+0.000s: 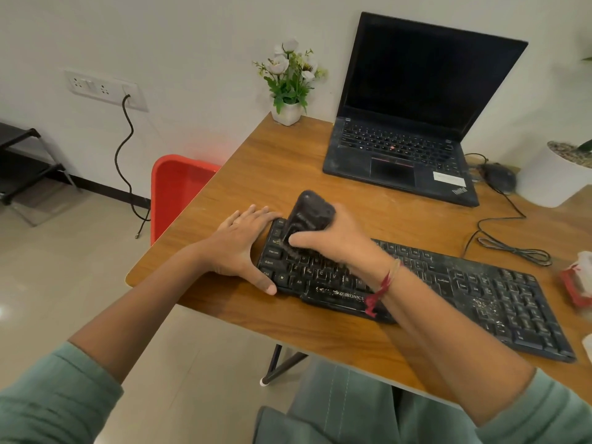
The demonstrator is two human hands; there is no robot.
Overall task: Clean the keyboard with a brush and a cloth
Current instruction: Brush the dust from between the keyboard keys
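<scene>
A dusty black keyboard (464, 290) lies slantwise across the wooden desk (288, 174), with pale crumbs on its right-hand keys. My right hand (336, 241) grips a black brush (309, 216) and holds its bristles down on the keys at the keyboard's left end. My left hand (242, 243) lies flat against that left end, fingers straight along the far corner and thumb on the near edge. No cloth is clearly in view.
An open black laptop (413, 123) stands at the back of the desk, a potted white flower (290, 81) to its left. A black mouse (498, 176) and its coiled cable (509, 248) lie right of it. A red packet (576, 280) sits at the right edge. A red chair (176, 190) stands left.
</scene>
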